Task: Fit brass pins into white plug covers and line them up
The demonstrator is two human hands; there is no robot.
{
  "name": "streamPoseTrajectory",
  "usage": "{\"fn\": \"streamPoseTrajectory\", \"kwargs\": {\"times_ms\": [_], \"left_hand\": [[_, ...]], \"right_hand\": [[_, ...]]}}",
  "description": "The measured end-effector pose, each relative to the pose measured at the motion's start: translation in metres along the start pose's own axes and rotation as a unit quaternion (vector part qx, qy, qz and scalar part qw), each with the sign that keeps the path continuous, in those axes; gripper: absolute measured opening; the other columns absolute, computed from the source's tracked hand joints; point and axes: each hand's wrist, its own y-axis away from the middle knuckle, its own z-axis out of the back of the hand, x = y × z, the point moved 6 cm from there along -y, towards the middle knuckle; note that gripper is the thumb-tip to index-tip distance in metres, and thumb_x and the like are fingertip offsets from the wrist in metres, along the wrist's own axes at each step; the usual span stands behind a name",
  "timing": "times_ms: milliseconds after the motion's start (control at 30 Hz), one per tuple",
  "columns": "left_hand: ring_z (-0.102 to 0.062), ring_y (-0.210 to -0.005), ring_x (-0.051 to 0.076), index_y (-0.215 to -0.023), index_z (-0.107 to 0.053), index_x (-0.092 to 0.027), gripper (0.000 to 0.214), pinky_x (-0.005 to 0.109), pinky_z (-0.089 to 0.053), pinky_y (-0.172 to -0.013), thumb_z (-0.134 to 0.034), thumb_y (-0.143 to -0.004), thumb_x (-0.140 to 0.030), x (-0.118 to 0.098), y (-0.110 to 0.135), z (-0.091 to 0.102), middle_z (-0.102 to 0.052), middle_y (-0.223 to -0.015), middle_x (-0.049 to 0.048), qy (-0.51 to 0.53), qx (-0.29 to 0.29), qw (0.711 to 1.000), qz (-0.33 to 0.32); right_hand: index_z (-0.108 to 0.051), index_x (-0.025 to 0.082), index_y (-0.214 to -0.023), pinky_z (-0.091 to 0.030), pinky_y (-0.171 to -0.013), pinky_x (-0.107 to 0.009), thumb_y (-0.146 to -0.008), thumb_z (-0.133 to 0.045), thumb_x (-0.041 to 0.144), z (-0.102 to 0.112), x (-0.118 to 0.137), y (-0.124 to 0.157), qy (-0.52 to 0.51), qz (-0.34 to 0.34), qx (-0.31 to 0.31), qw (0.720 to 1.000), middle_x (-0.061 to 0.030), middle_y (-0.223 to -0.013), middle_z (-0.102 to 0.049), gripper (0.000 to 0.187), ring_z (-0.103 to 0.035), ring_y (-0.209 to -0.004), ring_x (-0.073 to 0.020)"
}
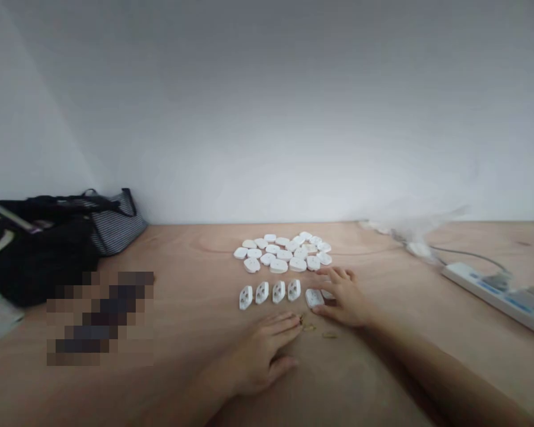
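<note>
Pale walls [267,118] rise behind a wooden surface [178,273], with a black bag [44,255] and a striped bag [118,222] standing at its left side. Nearer, a pixelated patch [100,317] covers something dark. On the right lies a white power strip [460,274] with plugs in it, a grey cable [474,252] running behind, and some clear plastic [420,249] next to the wall.

Toward the back, in the middle, many white rounded pieces [283,255] lie in a loose cluster, some overlapping. In front of them stands a row of four white socket pieces [278,292], tilted up, their inner sides showing. To the right of this row a separate white piece [314,298] lies beside the person's right hand [349,300], between thumb and fingers; another is partly covered by that hand. Whether the right grip has closed on either piece cannot be told from this angle.

The left hand [266,349] rests low over the surface, its grip unclosed, thumb well away from the fingers. Its fingertips reach small brass-coloured parts [309,327], with one more [329,335] lying farther right.
</note>
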Motion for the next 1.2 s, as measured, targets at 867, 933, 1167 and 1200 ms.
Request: {"fn": "streamPoseTrajectory", "kwargs": {"times_ms": [867,933,1167,1200], "left_hand": [[-0.059,-0.066,0.014,-0.076,-0.064,-0.019,0.009,0.021,-0.045,-0.06,-0.06,-0.076,-0.011,0.019,0.0,0.009,-0.062,-0.07,-0.0023,0.032,-0.104,0.988,0.112],[-0.06,-0.068,0.014,-0.08,-0.064,-0.019,0.01,0.022,-0.046,-0.063,-0.057,-0.08,-0.012,0.016,0.0,0.012,-0.064,-0.073,-0.0022,0.041,-0.13,0.986,0.097],[-0.064,-0.076,0.014,-0.091,-0.064,-0.02,0.01,0.023,-0.049,-0.072,-0.057,-0.084,-0.016,0.008,0.003,0.019,-0.069,-0.083,-0.0003,0.076,-0.228,0.969,0.054],[-0.064,-0.075,0.014,-0.089,-0.065,-0.02,0.008,0.023,-0.049,-0.071,-0.058,-0.084,-0.017,0.007,0.003,0.018,-0.069,-0.081,0.0,0.078,-0.229,0.969,0.048]], "right_hand": [[-0.063,0.025,-0.095,-0.029,-0.084,-0.039,-0.069,-0.068,0.052,0.005,0.039,0.026,-0.136,0.038,-0.03,0.99,-0.0026,-0.09,-0.065,0.038,-0.051,-0.09,-0.0231],[-0.063,0.025,-0.095,-0.028,-0.084,-0.039,-0.07,-0.067,0.052,0.007,0.043,0.028,-0.148,0.043,-0.034,0.987,-0.0023,-0.088,-0.066,0.037,-0.052,-0.089,-0.0227],[-0.063,0.025,-0.091,-0.026,-0.085,-0.04,-0.066,-0.071,0.051,0.005,0.056,0.029,-0.184,0.051,-0.042,0.981,-0.0003,-0.081,-0.066,0.038,-0.053,-0.084,-0.0218],[-0.063,0.024,-0.091,-0.026,-0.085,-0.04,-0.066,-0.071,0.052,0.005,0.057,0.029,-0.188,0.052,-0.044,0.98,-0.0005,-0.082,-0.066,0.039,-0.053,-0.084,-0.0218]]}}
